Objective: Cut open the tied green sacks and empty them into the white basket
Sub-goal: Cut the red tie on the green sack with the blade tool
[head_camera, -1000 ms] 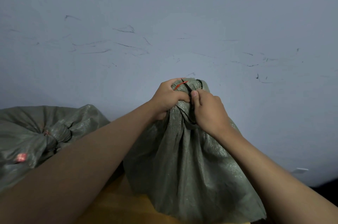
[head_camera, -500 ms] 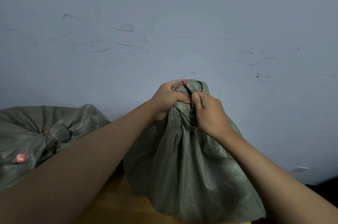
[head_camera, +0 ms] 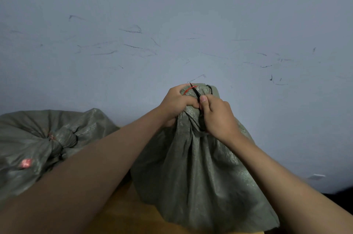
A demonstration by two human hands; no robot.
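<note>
Head view: a green woven sack [head_camera: 200, 176] stands upright at the centre of the frame, its long axis vertical, its gathered neck pointing to twelve o'clock and its wide base spreading toward six. A red tie [head_camera: 190, 88] crosses the bunched top. The left hand [head_camera: 176, 102] is curled tight round the neck from nine o'clock, just under the tie. The right hand [head_camera: 219, 117] comes in from four o'clock, fingers wrapped round the handle of a dark blade [head_camera: 195, 91], possibly a small knife, thumb pressed along it; the tip slants up toward eleven o'clock and lies against the red tie.

A second green sack [head_camera: 47, 144], knotted at its top with a red spot on its side, lies at nine o'clock, beside the upright one and partly behind the left forearm.

Both sacks rest on a yellowish wooden surface [head_camera: 122, 214], visible only at six o'clock. Behind them rises a pale bluish wall [head_camera: 172, 14] marked with dark scuffs and scratches. The room is dim.
</note>
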